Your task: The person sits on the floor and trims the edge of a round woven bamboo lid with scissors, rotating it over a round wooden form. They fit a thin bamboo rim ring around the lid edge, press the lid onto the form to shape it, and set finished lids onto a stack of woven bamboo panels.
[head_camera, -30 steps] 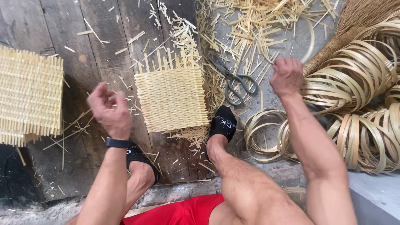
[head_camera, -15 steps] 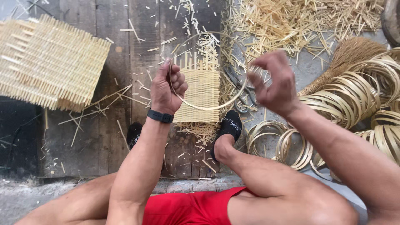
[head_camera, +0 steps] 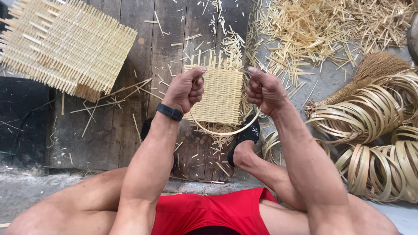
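Head view: bamboo strip (head_camera: 217, 132) bowed downward, ends up, each hand's grip pinching one end.

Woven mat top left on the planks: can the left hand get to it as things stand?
Probably yes, but not freely. The woven mat lies uncovered on the planks, nothing between it and the left hand. That hand, though, is closed on a bent bamboo strip also gripped by the right hand, so it would have to let go.

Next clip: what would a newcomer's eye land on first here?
Both fists, left hand and right hand, are raised at centre, bending a thin strip into a hoop over a small woven panel on the planks. A larger woven mat lies upper left, and coiled hoops pile up at right beside scattered offcuts.
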`<state>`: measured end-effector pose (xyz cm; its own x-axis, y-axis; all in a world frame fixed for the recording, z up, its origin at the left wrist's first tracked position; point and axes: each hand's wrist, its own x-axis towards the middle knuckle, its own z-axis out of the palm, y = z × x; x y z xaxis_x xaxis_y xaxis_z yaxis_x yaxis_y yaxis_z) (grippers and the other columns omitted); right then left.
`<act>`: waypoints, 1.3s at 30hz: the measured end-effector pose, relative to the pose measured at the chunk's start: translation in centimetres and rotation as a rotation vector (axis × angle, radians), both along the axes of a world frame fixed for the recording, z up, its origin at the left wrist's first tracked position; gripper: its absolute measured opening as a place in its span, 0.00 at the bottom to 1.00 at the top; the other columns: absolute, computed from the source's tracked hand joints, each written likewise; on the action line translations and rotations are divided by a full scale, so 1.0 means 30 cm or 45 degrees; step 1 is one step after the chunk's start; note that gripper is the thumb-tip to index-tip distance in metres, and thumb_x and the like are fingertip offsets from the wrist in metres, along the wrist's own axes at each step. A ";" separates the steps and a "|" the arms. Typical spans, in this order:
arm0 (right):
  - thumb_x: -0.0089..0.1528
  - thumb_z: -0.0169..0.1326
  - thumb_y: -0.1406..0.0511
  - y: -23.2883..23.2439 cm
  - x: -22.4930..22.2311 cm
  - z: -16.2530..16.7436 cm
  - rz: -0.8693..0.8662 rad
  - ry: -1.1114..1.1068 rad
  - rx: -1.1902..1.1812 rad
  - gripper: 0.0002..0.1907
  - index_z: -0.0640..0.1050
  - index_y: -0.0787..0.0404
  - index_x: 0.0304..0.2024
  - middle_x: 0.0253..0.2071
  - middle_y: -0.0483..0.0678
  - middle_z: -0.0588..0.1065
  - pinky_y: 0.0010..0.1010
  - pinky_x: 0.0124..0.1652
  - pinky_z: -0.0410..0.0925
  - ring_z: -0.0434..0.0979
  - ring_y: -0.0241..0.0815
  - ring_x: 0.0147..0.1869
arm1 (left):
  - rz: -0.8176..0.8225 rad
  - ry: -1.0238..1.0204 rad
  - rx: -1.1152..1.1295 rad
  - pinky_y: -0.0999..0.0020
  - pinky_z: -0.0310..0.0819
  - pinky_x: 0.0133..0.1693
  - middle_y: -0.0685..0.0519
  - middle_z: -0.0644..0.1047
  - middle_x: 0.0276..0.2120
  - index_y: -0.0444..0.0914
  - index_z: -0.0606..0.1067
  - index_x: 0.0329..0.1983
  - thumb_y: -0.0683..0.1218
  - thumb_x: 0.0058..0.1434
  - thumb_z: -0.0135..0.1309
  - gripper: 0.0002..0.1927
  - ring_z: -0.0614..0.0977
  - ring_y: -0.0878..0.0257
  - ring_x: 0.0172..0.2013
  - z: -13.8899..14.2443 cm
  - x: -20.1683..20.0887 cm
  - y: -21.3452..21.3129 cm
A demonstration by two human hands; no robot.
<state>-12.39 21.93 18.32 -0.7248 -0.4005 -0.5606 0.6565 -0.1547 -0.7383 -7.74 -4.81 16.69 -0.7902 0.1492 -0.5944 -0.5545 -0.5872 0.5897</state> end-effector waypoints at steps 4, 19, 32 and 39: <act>0.68 0.55 0.54 0.014 -0.009 -0.038 0.106 0.078 -0.019 0.28 0.60 0.50 0.17 0.15 0.35 0.54 0.23 0.17 0.49 0.52 0.30 0.18 | 0.021 -0.041 -0.055 0.76 0.49 0.13 0.63 0.67 0.14 0.45 0.69 0.21 0.47 0.62 0.60 0.16 0.60 0.74 0.12 -0.026 -0.005 -0.023; 0.59 0.62 0.69 -0.032 0.065 -0.448 -0.086 0.384 0.920 0.11 0.80 0.66 0.44 0.30 0.48 0.79 0.26 0.25 0.73 0.78 0.34 0.26 | 0.140 0.056 -1.272 0.70 0.80 0.34 0.51 0.83 0.31 0.36 0.83 0.39 0.42 0.55 0.67 0.09 0.84 0.65 0.29 -0.465 0.075 -0.044; 0.55 0.68 0.67 -0.038 0.098 -0.614 -0.038 0.630 1.357 0.10 0.86 0.59 0.40 0.31 0.46 0.83 0.31 0.39 0.73 0.82 0.37 0.33 | -0.088 0.432 -1.946 0.59 0.77 0.39 0.44 0.83 0.32 0.38 0.85 0.35 0.39 0.52 0.67 0.07 0.84 0.49 0.33 -0.627 0.116 -0.050; 0.54 0.68 0.66 -0.044 0.100 -0.615 -0.100 0.537 1.344 0.08 0.86 0.59 0.36 0.31 0.48 0.83 0.30 0.39 0.74 0.83 0.38 0.32 | -0.127 0.084 -1.712 0.65 0.79 0.37 0.47 0.84 0.30 0.40 0.85 0.35 0.41 0.50 0.68 0.09 0.86 0.57 0.31 -0.616 0.086 -0.058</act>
